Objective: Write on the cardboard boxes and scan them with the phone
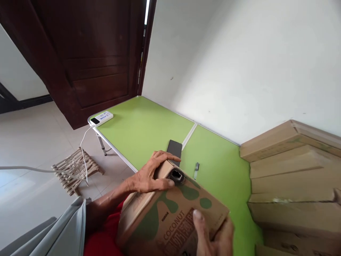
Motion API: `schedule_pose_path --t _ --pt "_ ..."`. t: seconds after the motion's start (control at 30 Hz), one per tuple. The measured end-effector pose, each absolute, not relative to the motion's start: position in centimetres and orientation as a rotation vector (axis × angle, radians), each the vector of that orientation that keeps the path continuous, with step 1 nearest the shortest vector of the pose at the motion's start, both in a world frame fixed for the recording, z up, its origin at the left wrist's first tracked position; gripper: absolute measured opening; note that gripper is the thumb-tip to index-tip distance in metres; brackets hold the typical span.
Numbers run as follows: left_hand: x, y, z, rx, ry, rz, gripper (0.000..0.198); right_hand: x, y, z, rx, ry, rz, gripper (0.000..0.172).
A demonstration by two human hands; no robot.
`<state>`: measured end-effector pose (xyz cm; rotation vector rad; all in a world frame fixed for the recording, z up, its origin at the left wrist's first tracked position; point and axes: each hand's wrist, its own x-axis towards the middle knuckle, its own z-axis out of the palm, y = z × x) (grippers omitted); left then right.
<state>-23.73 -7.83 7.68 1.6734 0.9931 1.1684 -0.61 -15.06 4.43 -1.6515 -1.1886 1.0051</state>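
A brown cardboard box (183, 202) with green blotches and the word COCONUT printed on it is tilted in front of me, over the near side of the green table. My left hand (153, 174) grips its upper corner, thumb on the printed face and fingers over the top, beside a dark-edged hole (176, 175). Around the box's lower right edge my right hand (213, 236) is closed, thumb on the printed face. Just behind the box lie a dark phone (174, 146) and a pen (196, 170) with a dark cap.
Several cardboard boxes (290, 177) are piled at the right, against the white wall. A white power strip (102, 118) with a cable rests on the far left corner of the green table (138, 124). A low woven stool (77, 170) stands on the floor by a dark wooden door (101, 53).
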Motion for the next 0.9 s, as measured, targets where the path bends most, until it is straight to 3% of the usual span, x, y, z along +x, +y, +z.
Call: schedule_pose_path --t 0.1,0.2,0.33,0.57,0.9 --pt "-22.6 -8.1 7.1 1.668 0.971 1.146 0.063 -0.3 -12.3 7.4 -1.625 -1.374 0.511 0.105" --pt "-22.6 -8.3 7.2 1.689 0.983 1.136 0.063 -1.5 -10.2 9.0 -1.523 -1.678 0.195 0.096" --pt "-22.8 -8.6 7.5 1.623 1.035 1.167 0.046 -3.4 -9.1 9.3 -1.586 -1.928 0.128 0.065" --pt "-22.3 -8.4 8.0 1.392 1.259 1.231 0.029 -5.7 -8.9 10.1 -1.863 -2.046 0.008 0.042" --pt "-24.0 -9.6 5.2 1.365 1.180 1.264 0.031 -8.2 -8.9 9.9 -1.877 -2.115 -0.078 0.046"
